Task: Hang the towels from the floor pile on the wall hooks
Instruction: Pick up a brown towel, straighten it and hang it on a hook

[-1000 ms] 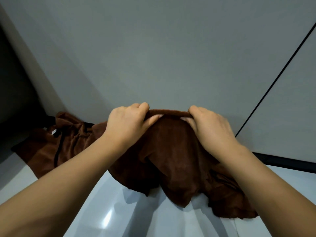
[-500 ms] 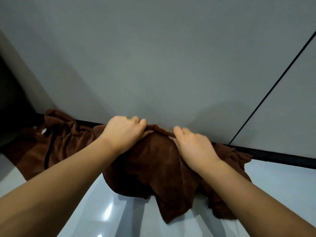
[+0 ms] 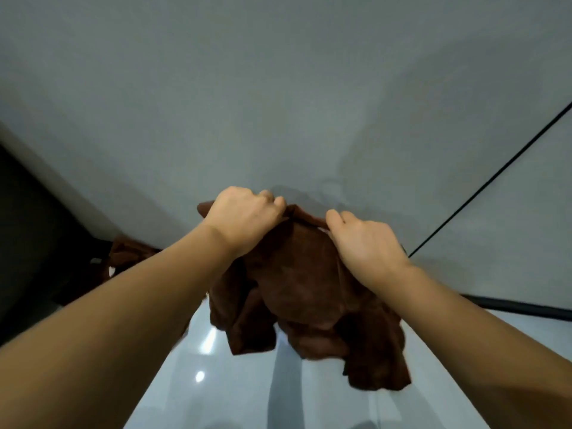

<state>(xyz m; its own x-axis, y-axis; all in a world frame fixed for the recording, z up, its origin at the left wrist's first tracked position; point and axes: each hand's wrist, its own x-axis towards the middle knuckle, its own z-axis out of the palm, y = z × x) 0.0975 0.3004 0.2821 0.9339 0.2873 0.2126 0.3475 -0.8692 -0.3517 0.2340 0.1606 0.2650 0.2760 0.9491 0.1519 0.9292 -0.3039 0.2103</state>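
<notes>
Both hands, left hand (image 3: 244, 219) and right hand (image 3: 363, 246), pinch the brown towel (image 3: 303, 283) by its top edge, cloth drooping below the fingers (no hooks visible); next, find one.

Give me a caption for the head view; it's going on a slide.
Both hands, left and right, lift a brown towel by its top edge.

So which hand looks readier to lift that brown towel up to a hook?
Left, probably: the left hand grips the brown fabric towel at its highest edge, nearest the wall; the right hand holds lower.
</notes>
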